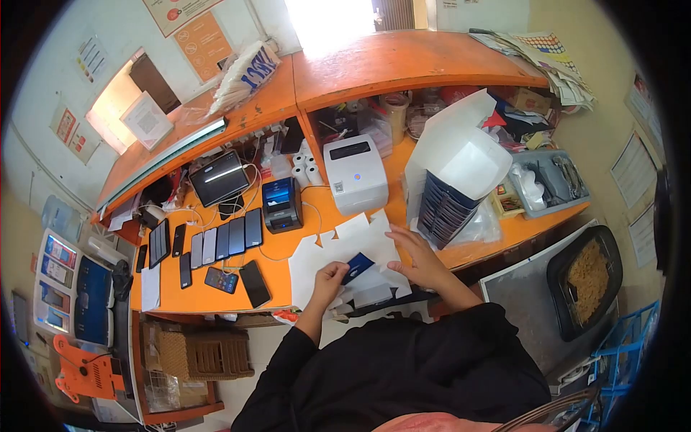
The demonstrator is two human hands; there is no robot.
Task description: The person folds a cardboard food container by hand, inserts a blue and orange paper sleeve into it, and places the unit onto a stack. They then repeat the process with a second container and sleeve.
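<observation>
Orange desktop (pixel 176 297) backs a white sheet (pixel 308 268), above which the left hand (pixel 330 279) pinches a dark blue card (pixel 358 267) edgewise, likely keeping its face uncovered, the right hand's (pixel 423 265) fingers spread wide nearby.

On the desk (pixel 279 252) lie five phones (pixel 222 241) side by side in one row, with six more handheld devices (pixel 255 284) around them. There are two printers (pixel 358 176), one white and one black, one tablet (pixel 219 178), one blue card (pixel 356 268) and one gray tray (pixel 536 209). At least three paper rolls (pixel 313 174) show, their full number unclear, and one black food tray (pixel 559 302).
</observation>
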